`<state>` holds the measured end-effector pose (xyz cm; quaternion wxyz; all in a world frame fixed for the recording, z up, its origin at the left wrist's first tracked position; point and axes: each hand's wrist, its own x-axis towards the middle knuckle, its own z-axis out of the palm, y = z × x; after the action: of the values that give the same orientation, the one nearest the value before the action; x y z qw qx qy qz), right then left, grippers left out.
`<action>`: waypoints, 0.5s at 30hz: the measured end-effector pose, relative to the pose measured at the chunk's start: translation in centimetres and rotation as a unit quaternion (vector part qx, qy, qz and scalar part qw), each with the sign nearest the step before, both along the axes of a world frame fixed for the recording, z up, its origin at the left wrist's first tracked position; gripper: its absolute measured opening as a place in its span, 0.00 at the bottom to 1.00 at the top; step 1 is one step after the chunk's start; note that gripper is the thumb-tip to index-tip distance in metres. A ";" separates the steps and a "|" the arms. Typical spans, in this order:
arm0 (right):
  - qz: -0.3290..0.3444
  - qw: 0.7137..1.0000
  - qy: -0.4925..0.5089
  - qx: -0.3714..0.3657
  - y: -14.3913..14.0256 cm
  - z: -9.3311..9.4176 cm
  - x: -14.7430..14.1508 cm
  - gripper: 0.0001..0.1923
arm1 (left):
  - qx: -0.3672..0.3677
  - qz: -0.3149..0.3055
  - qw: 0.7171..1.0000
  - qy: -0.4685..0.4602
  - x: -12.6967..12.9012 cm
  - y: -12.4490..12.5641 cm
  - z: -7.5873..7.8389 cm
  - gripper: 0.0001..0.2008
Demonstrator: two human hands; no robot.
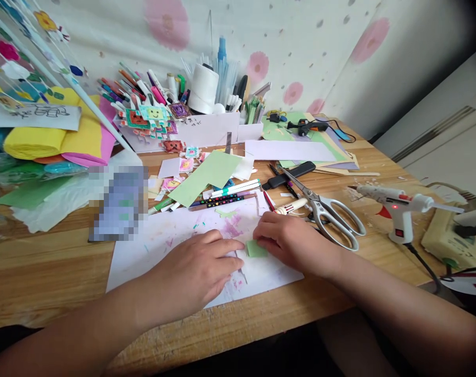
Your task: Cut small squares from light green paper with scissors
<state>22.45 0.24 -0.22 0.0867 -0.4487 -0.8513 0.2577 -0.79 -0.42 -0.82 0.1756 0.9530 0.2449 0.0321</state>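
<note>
A small folded piece of green paper [256, 249] lies on a stained white sheet [151, 262] in front of me. My right hand [287, 238] has its fingers closed on the right side of this piece. My left hand [198, 267] reaches in from the left, palm down with fingers stretched out. Its index fingertip comes up to the left edge of the green piece. Beneath the left fingertips runs a thin grey mark or sliver that I cannot make out. Green paper scraps [225, 213] lie farther up the sheet.
Silver scissors [320, 207] lie beyond my right hand. A glue gun [398, 207] with a lit red light stands at right by a power strip [453, 238]. Markers [235, 187], green cardstock [206, 178] and a pen organizer [214, 128] fill the back. A pixelated object [122, 204] lies left.
</note>
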 end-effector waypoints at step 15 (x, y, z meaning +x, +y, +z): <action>-0.102 0.989 0.102 -0.035 0.3 0.1 3.5 0.06 | 0.025 0.009 0.999 -0.037 -0.1 0.1 0.1 0.11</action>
<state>25.90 0.59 -0.14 0.1835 -0.5074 -0.7783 0.3212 -0.90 -0.37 -0.75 0.1608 0.9528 0.2461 0.0753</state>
